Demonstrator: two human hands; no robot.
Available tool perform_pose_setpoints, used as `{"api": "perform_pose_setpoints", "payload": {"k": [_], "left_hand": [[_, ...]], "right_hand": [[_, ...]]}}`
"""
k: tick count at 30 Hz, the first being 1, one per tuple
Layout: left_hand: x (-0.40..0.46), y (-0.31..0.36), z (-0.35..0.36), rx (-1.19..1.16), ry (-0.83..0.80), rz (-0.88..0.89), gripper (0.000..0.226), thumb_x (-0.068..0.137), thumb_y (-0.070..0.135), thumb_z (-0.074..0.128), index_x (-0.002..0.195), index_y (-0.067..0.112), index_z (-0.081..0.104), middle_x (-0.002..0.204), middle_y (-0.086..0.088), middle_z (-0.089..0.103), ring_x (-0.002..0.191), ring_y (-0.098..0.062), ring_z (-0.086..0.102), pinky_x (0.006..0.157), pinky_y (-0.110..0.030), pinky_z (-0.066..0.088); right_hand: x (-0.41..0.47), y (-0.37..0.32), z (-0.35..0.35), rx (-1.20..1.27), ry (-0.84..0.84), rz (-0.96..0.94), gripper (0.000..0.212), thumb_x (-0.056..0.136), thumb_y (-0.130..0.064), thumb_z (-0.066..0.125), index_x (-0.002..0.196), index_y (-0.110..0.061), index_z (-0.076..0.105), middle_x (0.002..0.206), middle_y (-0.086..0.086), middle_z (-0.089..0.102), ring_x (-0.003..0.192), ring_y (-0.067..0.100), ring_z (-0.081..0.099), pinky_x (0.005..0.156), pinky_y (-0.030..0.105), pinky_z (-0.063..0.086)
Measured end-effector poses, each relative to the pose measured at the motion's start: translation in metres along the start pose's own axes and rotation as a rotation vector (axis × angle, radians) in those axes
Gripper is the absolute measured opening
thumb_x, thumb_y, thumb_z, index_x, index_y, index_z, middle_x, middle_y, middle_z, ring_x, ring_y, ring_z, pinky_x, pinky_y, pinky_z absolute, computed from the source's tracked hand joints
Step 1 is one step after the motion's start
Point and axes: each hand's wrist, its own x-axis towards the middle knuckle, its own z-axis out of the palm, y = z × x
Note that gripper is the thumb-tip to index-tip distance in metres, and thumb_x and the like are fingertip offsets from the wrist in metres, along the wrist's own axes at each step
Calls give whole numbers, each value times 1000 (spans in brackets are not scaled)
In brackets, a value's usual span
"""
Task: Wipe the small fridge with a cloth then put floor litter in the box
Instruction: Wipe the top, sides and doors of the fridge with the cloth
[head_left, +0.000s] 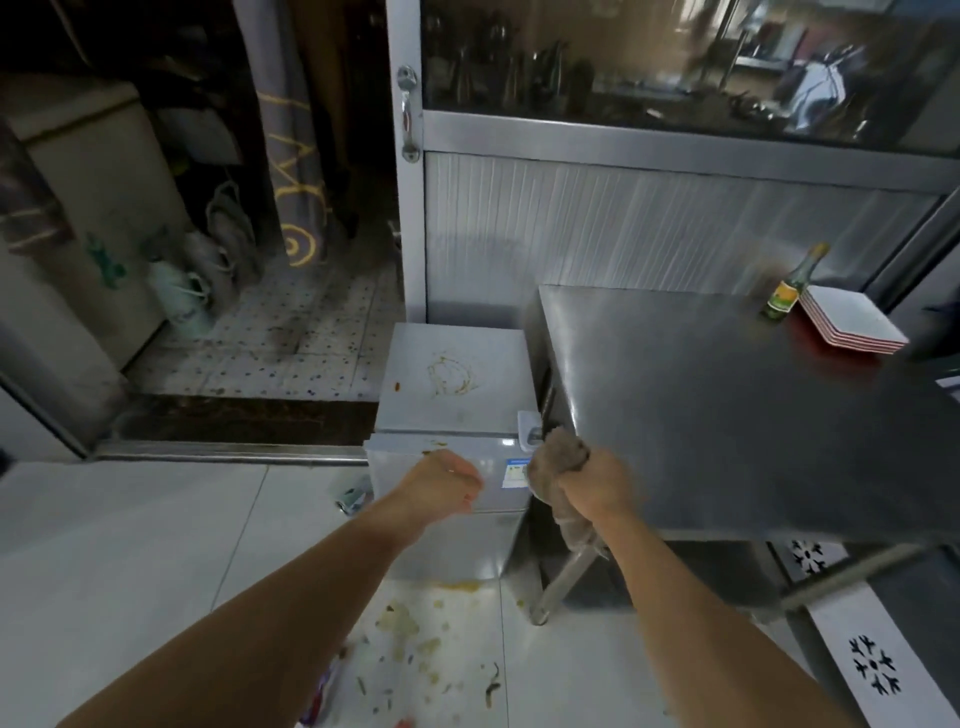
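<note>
A small grey fridge (452, 384) stands on the floor beside a steel table, and its top carries a brownish ring stain. My right hand (597, 486) grips a bunched brown cloth (558, 457) near the fridge's front right corner, with one end of the cloth hanging down. My left hand (447, 480) hovers in front of the fridge's upper door, fingers loosely curled and holding nothing. Food scraps and litter (410, 639) lie scattered on the white tiles in front of the fridge. A crumpled wrapper (353, 493) lies left of the fridge. No box can be made out.
The steel table (727, 415) at right holds a green bottle (787, 291) and a stack of white square plates (852, 319). A metal cabinet (623, 223) with glass doors stands behind. To the left a dark doorway opens, with bags (208, 270) on the tiled floor.
</note>
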Motion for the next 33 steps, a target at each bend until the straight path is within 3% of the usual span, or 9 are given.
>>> {"api": "perform_pose_setpoints", "payload": {"k": [2, 6, 10, 14, 17, 20, 26, 28, 33], "left_hand": [[-14, -9, -28, 30, 49, 17, 10, 90, 6, 53, 85, 9, 60, 100, -13, 59, 78, -18, 58, 42, -7, 37], [-34, -35, -89, -36, 82, 24, 23, 90, 14, 57, 110, 3, 58, 113, -13, 58, 93, -20, 55, 61, -18, 44], [-53, -58, -139, -448, 54, -1, 51, 87, 27, 63, 128, 2, 48, 128, -11, 55, 115, -25, 52, 95, -32, 40], [-62, -74, -174, -727, 26, 13, 42, 86, 13, 62, 125, 1, 53, 118, -12, 62, 95, -22, 58, 76, -29, 46], [-55, -82, -191, -594, 215, 32, 51, 82, 0, 64, 129, 1, 45, 124, -14, 56, 105, -28, 57, 86, -36, 48], [-41, -88, -203, -567, 238, 67, 69, 78, -8, 65, 135, 17, 34, 121, -14, 50, 111, -34, 55, 94, -43, 48], [7, -80, -214, 137, 209, 214, 48, 73, -2, 69, 116, 19, 60, 113, -8, 59, 97, -21, 56, 83, -29, 52], [30, -72, -217, 346, 254, 244, 37, 75, 14, 73, 110, 19, 63, 110, -7, 62, 95, -20, 58, 82, -28, 52], [88, -49, -221, 539, 187, 253, 42, 80, 34, 69, 116, 16, 58, 115, -10, 59, 105, -26, 57, 82, -32, 49]], "right_hand": [[-20, -32, 2, 83, -40, -63, 8, 80, -15, 65, 87, -13, 61, 96, 10, 68, 86, 25, 62, 75, 31, 48], [-67, -106, 6, 453, -151, -75, 24, 76, -6, 73, 94, -18, 62, 89, -2, 65, 77, 11, 59, 65, 22, 47], [-110, -169, 22, 801, -210, -34, 33, 73, 4, 73, 103, -4, 65, 101, 13, 69, 92, 26, 66, 86, 37, 53], [-136, -199, 44, 884, -209, -22, 28, 74, 3, 73, 97, -9, 63, 102, 11, 68, 94, 24, 66, 82, 33, 54], [-135, -197, 60, 666, -70, -21, 60, 72, -3, 78, 123, -17, 49, 118, 6, 56, 108, 23, 57, 92, 37, 51], [-128, -189, 70, 584, -214, -90, 78, 71, 4, 76, 136, -26, 43, 123, -3, 44, 118, 19, 47, 94, 30, 48], [-83, -179, 88, 205, -139, -184, 22, 71, -5, 77, 85, -16, 64, 91, 3, 65, 89, 19, 62, 80, 31, 52], [-62, -179, 89, 256, -152, -157, 22, 68, -6, 77, 67, -17, 58, 79, -1, 59, 75, 13, 57, 66, 24, 45], [-10, -180, 97, 605, -322, -2, 23, 76, -2, 56, 62, -16, 45, 63, 3, 44, 62, 16, 42, 56, 29, 32]]}}
